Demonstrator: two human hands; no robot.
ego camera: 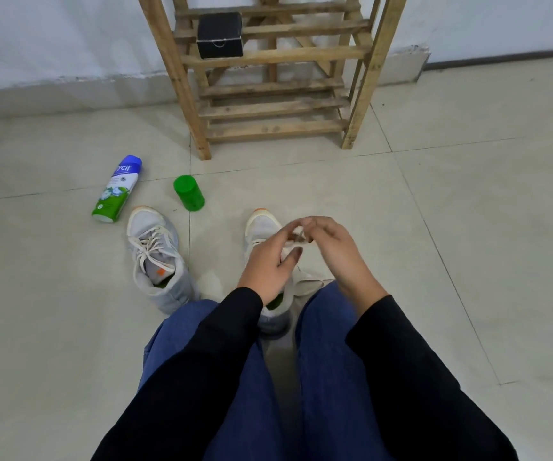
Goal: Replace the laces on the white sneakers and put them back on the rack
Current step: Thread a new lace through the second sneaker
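Two white sneakers stand on the tiled floor in front of my knees. The left sneaker [155, 257] is laced, its toe pointing away from me. The right sneaker [263, 227] lies between my knees, mostly hidden under my hands. My left hand [268, 261] and my right hand [335, 251] meet above its upper and pinch a cream lace [305, 281] between their fingertips. A loose stretch of that lace trails toward my right knee. The wooden rack [268, 78] stands against the wall ahead.
A black box [220, 34] sits on an upper shelf of the rack. A blue and green spray can [117, 191] lies on the floor at the left, its green cap [188, 193] beside it. A white wall runs behind.
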